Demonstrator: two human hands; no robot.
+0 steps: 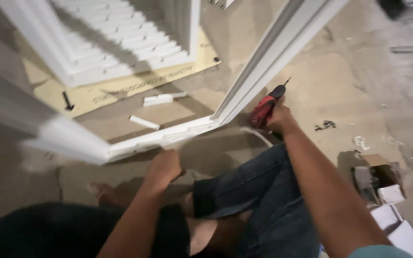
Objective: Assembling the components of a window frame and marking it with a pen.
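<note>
A white frame of long profile bars lies on the concrete floor, with a corner joint near the middle of the view. My right hand grips a red and black power screwdriver beside the slanting bar, its bit pointing up and away. My left hand rests closed at the lower edge of the bottom bar, just left of the corner; whether it grips the bar is unclear. My knee in blue jeans is below both hands.
A white louvred panel lies on cardboard beyond the frame. Two short white pieces and a black screw lie nearby. An open cardboard box with white parts is at the right. A bare foot shows lower left.
</note>
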